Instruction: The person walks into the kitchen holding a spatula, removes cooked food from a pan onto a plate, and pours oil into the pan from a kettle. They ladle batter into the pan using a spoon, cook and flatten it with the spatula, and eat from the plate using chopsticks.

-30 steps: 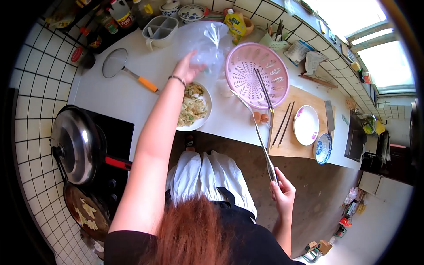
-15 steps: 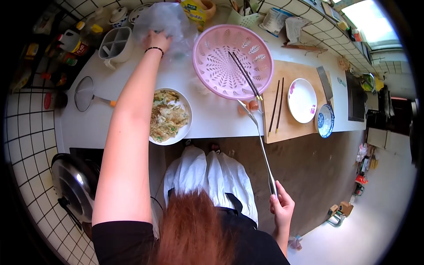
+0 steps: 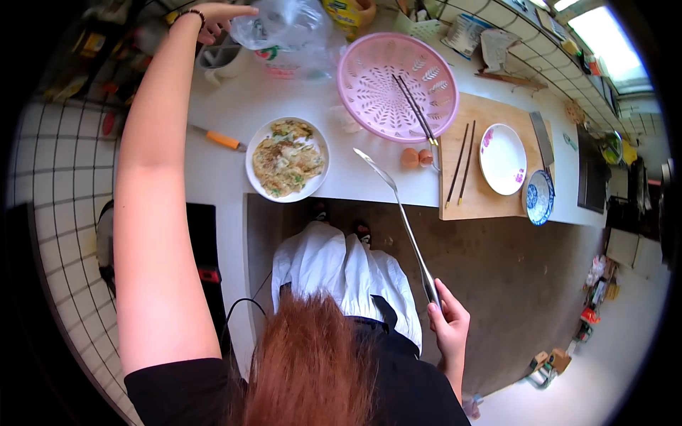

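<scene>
My left hand [image 3: 217, 21] is stretched to the far left of the counter, above a grey divided container [image 3: 226, 62]. Its fingers are extended and apart, with nothing visible in them. Just right of the fingertips is a crumpled clear plastic bag [image 3: 288, 28]. My right hand [image 3: 450, 325] grips the handle of a long metal spatula [image 3: 406, 220], its blade angled up toward the counter edge. A white plate of cooked egg-like food with green bits [image 3: 288, 160] lies between my arms. Beyond the spatula tip are brown eggshells [image 3: 410, 157].
A pink colander [image 3: 369, 92] holds dark chopsticks [image 3: 415, 110]. The wooden board [image 3: 455, 199] carries more chopsticks, a white plate [image 3: 503, 160], a blue-patterned bowl [image 3: 540, 197] and a cleaver [image 3: 542, 138]. An orange handle [image 3: 224, 139] lies near my left forearm.
My left hand has let go of the plastic bag and moved left, toward the divided container. My right hand still holds the spatula. The whole view has shifted slightly.
</scene>
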Demonstrator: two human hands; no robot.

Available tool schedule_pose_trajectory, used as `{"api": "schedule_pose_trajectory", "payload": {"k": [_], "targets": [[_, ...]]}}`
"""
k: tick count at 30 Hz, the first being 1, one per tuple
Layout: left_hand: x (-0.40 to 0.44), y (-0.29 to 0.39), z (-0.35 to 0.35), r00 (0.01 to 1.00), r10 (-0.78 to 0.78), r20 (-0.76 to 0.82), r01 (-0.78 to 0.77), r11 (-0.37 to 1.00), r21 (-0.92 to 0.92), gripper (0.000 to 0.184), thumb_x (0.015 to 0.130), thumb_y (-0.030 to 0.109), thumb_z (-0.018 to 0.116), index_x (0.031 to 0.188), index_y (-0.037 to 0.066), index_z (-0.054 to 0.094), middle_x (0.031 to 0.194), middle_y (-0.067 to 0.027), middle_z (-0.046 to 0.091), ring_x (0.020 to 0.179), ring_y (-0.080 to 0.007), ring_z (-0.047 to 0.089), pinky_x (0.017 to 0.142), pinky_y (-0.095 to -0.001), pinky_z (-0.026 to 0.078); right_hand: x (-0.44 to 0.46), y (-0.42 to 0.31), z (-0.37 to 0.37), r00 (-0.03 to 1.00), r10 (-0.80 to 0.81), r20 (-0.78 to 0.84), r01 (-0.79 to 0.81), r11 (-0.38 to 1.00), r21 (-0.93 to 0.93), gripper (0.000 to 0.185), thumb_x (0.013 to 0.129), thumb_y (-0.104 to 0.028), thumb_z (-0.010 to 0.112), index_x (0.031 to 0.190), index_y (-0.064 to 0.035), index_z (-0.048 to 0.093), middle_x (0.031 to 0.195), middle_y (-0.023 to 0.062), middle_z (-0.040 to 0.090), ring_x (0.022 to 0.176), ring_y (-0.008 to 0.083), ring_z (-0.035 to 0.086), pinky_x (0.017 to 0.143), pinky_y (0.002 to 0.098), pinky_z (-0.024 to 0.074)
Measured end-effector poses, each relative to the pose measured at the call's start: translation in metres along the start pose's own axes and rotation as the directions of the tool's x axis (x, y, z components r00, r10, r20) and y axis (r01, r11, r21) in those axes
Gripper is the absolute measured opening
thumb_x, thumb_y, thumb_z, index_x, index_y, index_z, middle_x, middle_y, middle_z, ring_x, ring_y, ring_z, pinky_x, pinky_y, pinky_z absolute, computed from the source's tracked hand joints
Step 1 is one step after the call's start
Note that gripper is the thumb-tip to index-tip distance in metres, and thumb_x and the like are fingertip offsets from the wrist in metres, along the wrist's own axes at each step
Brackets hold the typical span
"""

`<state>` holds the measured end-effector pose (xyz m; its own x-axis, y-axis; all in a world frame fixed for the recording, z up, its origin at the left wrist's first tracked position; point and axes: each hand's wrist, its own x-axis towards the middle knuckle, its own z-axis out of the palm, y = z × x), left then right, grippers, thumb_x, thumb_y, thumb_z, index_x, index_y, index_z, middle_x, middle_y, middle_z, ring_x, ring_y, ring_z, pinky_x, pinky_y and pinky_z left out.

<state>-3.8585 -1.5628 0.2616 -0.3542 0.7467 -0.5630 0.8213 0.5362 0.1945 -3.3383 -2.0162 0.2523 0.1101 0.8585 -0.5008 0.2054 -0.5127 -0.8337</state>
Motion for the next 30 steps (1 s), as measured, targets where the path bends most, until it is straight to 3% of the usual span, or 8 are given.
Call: {"api": "schedule_pose_trajectory", "payload": {"k": [7, 8, 12, 13, 15, 19, 25, 30], "targets": [[-0.287, 0.023, -0.015, 0.799, 0.333, -0.500, -0.383, 0.924, 0.003, 0.046, 0.082, 0.039, 0.051, 0.080, -0.005, 0.066, 0.076, -0.0245, 0.064, 0.074, -0.0339, 0.065, 0.069, -0.0415, 0.050, 0.011, -0.020, 0.003, 0.931, 0.008, 0.364, -0.128, 0.944, 0.305, 0.054, 0.087, -0.007, 0.056, 0.136, 0.0000, 0.034, 0.062, -0.0050, 0.043, 0.048, 0.0023, 0.035, 0.042, 0.0181, 0.0246], [-0.281, 0.007, -0.002, 0.464, 0.529, -0.710, -0.487, 0.822, 0.295, 0.040, 0.082, 0.037, 0.052, 0.080, 0.000, 0.067, 0.077, -0.0250, 0.063, 0.072, -0.0351, 0.064, 0.067, -0.0424, 0.050, 0.014, -0.021, 0.006, 0.890, 0.058, 0.453, -0.219, 0.925, 0.311, 0.050, 0.087, -0.007, 0.056, 0.133, 0.0008, 0.038, 0.062, -0.0050, 0.043, 0.046, 0.0018, 0.034, 0.041, 0.0168, 0.0244], [-0.451, -0.022, 0.060, 0.451, 0.513, -0.731, -0.556, 0.802, 0.219, 0.038, 0.081, 0.041, 0.055, 0.076, 0.005, 0.066, 0.065, -0.0183, 0.058, 0.061, -0.0294, 0.058, 0.059, -0.0393, 0.045, 0.019, -0.021, 0.019, 0.824, -0.095, 0.558, 0.036, 0.993, 0.116, 0.044, 0.087, -0.009, 0.056, 0.128, 0.0016, 0.044, 0.060, -0.0056, 0.042, 0.042, 0.0014, 0.031, 0.036, 0.0162, 0.0219], [-0.465, -0.041, 0.089, 0.243, 0.551, -0.798, -0.606, 0.729, 0.319, 0.043, 0.081, 0.044, 0.056, 0.066, 0.005, 0.063, 0.050, -0.0111, 0.054, 0.040, -0.0249, 0.051, 0.042, -0.0365, 0.040, 0.027, -0.023, 0.020, 0.791, -0.107, 0.602, 0.047, 0.992, 0.115, 0.043, 0.087, -0.010, 0.057, 0.127, 0.0016, 0.045, 0.059, -0.0055, 0.041, 0.040, 0.0014, 0.030, 0.035, 0.0165, 0.0207], [-0.534, -0.068, 0.134, 0.328, 0.486, -0.810, -0.445, 0.836, 0.322, 0.041, 0.081, 0.030, 0.056, 0.049, 0.006, 0.053, 0.043, -0.0111, 0.045, 0.040, -0.0276, 0.048, 0.039, -0.0367, 0.037, 0.026, -0.030, 0.030, 0.655, -0.142, 0.743, -0.008, 0.981, 0.194, 0.044, 0.088, -0.012, 0.056, 0.127, 0.0016, 0.041, 0.056, -0.0049, 0.036, 0.038, 0.0007, 0.027, 0.034, 0.0177, 0.0182], [-0.640, -0.130, 0.220, 0.704, 0.121, -0.700, -0.363, 0.908, -0.208, 0.040, 0.085, 0.023, 0.058, 0.049, 0.006, 0.050, 0.043, -0.0083, 0.044, 0.037, -0.0247, 0.045, 0.039, -0.0337, 0.034, -0.008, -0.062, 0.072, 0.447, -0.095, 0.889, 0.212, 0.977, -0.003, 0.032, 0.089, -0.013, 0.054, 0.117, 0.0007, 0.046, 0.053, -0.0060, 0.033, 0.036, 0.0011, 0.026, 0.033, 0.0184, 0.0180], [-0.743, -0.247, 0.358, 0.601, -0.542, -0.587, -0.119, 0.665, -0.737, 0.043, 0.089, 0.030, 0.054, 0.055, 0.004, 0.054, 0.044, -0.0076, 0.045, 0.038, -0.0209, 0.043, 0.043, -0.0333, 0.033, -0.109, -0.052, 0.172, 0.205, 0.043, 0.978, 0.451, 0.882, -0.133, 0.030, 0.090, -0.014, 0.050, 0.115, 0.0019, 0.053, 0.052, -0.0036, 0.039, 0.036, 0.0025, 0.026, 0.034, 0.0197, 0.0207], [-0.808, -0.327, 0.446, 0.515, -0.750, -0.415, -0.095, 0.432, -0.897, 0.041, 0.091, 0.030, 0.050, 0.063, 0.001, 0.055, 0.049, -0.0068, 0.049, 0.044, -0.0161, 0.044, 0.048, -0.0304, 0.035, -0.196, -0.004, 0.277, 0.164, 0.123, 0.979, 0.604, 0.772, -0.198, 0.020, 0.089, -0.016, 0.052, 0.098, 0.0006, 0.059, 0.059, -0.0007, 0.048, 0.044, 0.0038, 0.040, 0.039, 0.0191, 0.0287]]}}
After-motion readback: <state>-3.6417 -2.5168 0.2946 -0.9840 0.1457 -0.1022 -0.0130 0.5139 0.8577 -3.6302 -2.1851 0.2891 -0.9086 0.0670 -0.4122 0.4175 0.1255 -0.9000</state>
